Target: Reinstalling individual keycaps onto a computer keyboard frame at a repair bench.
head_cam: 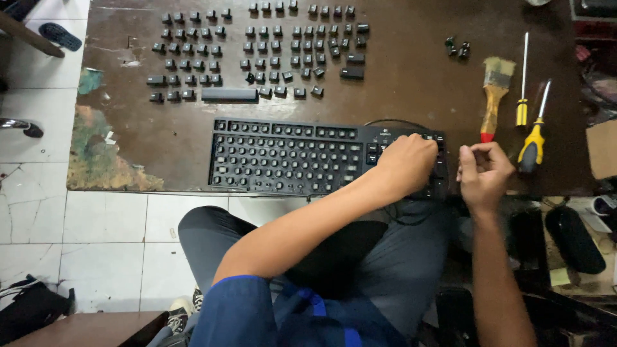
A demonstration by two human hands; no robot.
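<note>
A black keyboard point(283, 157) with most of its keycaps off lies near the front edge of a worn brown table point(411, 96). My left hand point(406, 164) rests on the keyboard's right end, its fingers bent down onto the number-pad area. Just off the keyboard's right edge, my right hand point(483, 172) hovers with thumb and fingers pinched together; nothing shows between them. Several loose black keycaps point(257, 48) are laid out in rows behind the keyboard, with the long space bar point(229, 94) in front of them.
To the right lie a wooden-handled paintbrush point(495, 96), a slim yellow screwdriver point(522, 96) and a yellow-and-black screwdriver point(533, 144). Two small black pieces point(457, 47) sit at the back right. A cardboard box point(604, 148) is at the right edge. White floor tiles surround the table.
</note>
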